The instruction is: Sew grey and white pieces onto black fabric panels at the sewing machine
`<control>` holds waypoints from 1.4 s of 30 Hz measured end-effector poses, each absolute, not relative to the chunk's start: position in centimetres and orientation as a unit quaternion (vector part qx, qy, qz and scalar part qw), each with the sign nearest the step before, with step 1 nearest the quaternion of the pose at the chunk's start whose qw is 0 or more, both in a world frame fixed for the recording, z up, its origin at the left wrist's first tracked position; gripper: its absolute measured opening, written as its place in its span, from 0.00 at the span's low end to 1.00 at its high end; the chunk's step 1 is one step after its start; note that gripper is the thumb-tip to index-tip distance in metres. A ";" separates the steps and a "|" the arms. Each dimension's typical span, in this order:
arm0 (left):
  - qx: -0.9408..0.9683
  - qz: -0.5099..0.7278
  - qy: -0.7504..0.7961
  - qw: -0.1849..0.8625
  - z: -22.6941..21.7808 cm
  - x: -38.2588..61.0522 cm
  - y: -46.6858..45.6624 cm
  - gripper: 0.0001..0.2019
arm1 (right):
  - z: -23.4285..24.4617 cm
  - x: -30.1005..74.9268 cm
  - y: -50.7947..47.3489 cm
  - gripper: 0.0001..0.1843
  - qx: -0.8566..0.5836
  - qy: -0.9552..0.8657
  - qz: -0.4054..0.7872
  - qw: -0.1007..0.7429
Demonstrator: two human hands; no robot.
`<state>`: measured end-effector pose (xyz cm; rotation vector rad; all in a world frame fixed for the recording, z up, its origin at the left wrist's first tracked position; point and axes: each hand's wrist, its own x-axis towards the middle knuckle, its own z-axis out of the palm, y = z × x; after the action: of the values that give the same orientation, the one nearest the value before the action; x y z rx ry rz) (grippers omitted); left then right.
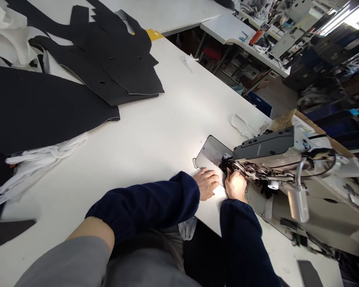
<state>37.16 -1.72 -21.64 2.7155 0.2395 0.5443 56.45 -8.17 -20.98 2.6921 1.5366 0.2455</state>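
Observation:
My left hand (pixel 206 183) lies flat, fingers spread, on a pale grey cut panel (pixel 211 153), which sits on the white cutting table (pixel 155 131). My right hand (pixel 235 185) is right beside it, with its fingers at the panel's edge close to the presser foot of an industrial sewing machine (pixel 263 145). The needle area is hidden by the fingers and the machine's parts. Both forearms are in dark navy sleeves.
Black cut fabric panels (pixel 113 67) and a large black piece (pixel 32 107) lie at the table's far left, beside white fabric strips (pixel 38 167). A small white cord (pixel 241 125) lies behind the machine. The table edge runs past my body; workshop tables stand beyond.

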 end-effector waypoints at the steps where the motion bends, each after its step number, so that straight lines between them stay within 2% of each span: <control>1: 0.959 0.193 0.083 0.187 -21.5 37.2 -1.7 0.17 | -20.9 56.5 -8.7 0.24 0.863 0.498 0.081 0.003; 4: 0.950 0.203 0.083 0.222 -21.0 37.0 -1.5 0.13 | -20.2 56.0 -10.7 0.25 0.825 0.553 0.038 -0.113; 8: 0.923 0.254 0.082 0.276 -20.0 35.9 -1.4 0.12 | -18.4 53.5 -14.1 0.23 0.760 0.552 -0.123 -0.318; 13: 0.898 0.303 -0.009 0.320 -17.9 33.5 -2.3 0.16 | -16.5 48.3 -17.2 0.24 0.680 0.470 -0.361 -0.432; 16: 0.904 0.290 -0.051 0.309 -17.1 32.4 -3.3 0.13 | -16.1 46.2 -18.0 0.24 0.643 0.470 -0.416 -0.439; 19: 0.908 0.291 -0.042 0.297 -16.5 31.4 -3.8 0.08 | -16.3 46.4 -18.7 0.25 0.659 0.494 -0.392 -0.410; 22: 0.900 0.318 -0.033 0.295 -15.9 30.5 -3.8 0.06 | -17.3 48.7 -20.2 0.27 0.759 0.479 -0.259 -0.358; 24: 0.893 0.338 -0.035 0.295 -15.4 30.1 -3.6 0.06 | -17.9 50.3 -21.3 0.29 0.819 0.469 -0.154 -0.294; 26: 0.890 0.350 -0.040 0.290 -15.0 30.0 -3.5 0.05 | -18.0 51.0 -22.1 0.31 0.842 0.485 -0.059 -0.227; 28: 0.892 0.351 -0.038 0.281 -14.7 30.1 -3.6 0.05 | -17.1 50.3 -22.4 0.30 0.834 0.508 0.005 -0.216; 30: 0.897 0.346 -0.035 0.272 -14.6 30.4 -3.9 0.05 | -15.6 48.2 -22.1 0.26 0.801 0.517 -0.018 -0.302; 32: 0.902 0.338 -0.036 0.267 -14.7 30.7 -4.1 0.05 | -14.2 45.5 -21.2 0.25 0.735 0.499 -0.144 -0.436; 34: 0.904 0.335 -0.042 0.261 -14.8 31.2 -4.3 0.05 | -13.4 43.1 -20.2 0.30 0.657 0.456 -0.294 -0.524; 35: 0.906 0.334 -0.044 0.258 -14.9 31.3 -4.3 0.05 | -13.4 42.4 -19.6 0.34 0.627 0.437 -0.355 -0.538; 37: 0.910 0.328 -0.044 0.252 -15.1 31.7 -4.0 0.05 | -13.8 41.9 -18.8 0.39 0.610 0.422 -0.422 -0.522; 38: 0.912 0.322 -0.041 0.251 -15.2 31.8 -3.8 0.05 | -14.2 42.1 -18.5 0.40 0.623 0.429 -0.419 -0.502; 40: 0.915 0.310 -0.034 0.256 -15.5 32.0 -3.3 0.05 | -15.0 43.0 -18.1 0.38 0.677 0.470 -0.343 -0.450; 42: 0.913 0.302 -0.035 0.272 -15.7 32.2 -2.9 0.05 | -15.6 43.9 -18.1 0.33 0.727 0.518 -0.219 -0.395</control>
<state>32.24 -2.90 -15.68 2.4578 -0.0945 0.8144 43.90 -18.05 -15.60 3.1262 2.2277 -0.9433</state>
